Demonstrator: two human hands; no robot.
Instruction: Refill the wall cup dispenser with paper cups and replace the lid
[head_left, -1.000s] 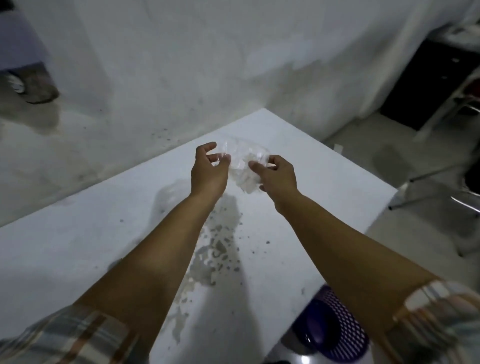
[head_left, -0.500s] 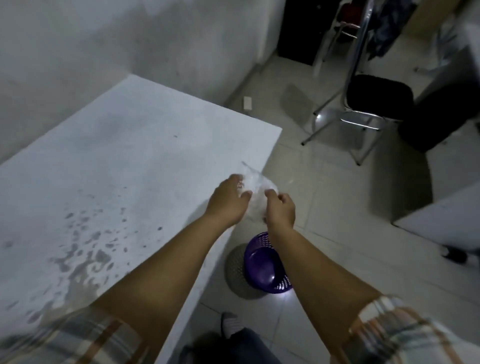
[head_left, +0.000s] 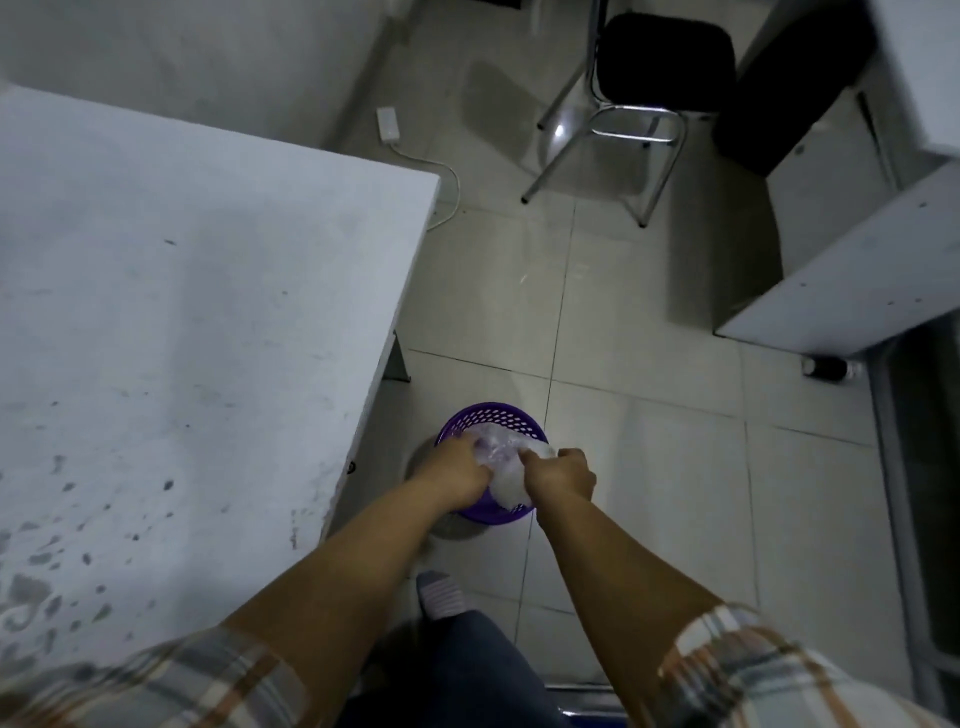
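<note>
A crumpled clear plastic wrapper (head_left: 503, 457) is bunched between both of my hands, right over the mouth of a purple mesh waste basket (head_left: 491, 418) on the floor. My left hand (head_left: 457, 470) grips the wrapper's left side. My right hand (head_left: 563, 475) pinches its right side. The wrapper's lower part hangs inside the basket. No cup dispenser, paper cups or lid are in view.
A white table (head_left: 197, 312) with peeling paint fills the left, its edge beside the basket. A black-seated metal chair (head_left: 649, 78) stands ahead, a grey desk (head_left: 857, 270) at right. A white adapter with cable (head_left: 389, 124) lies on the tiled floor. My socked foot (head_left: 441, 592) is below the basket.
My view swung from the tabletop down to the floor. Both hands carried the crumpled wrapper off the table's edge and lowered it into the purple basket's mouth.
</note>
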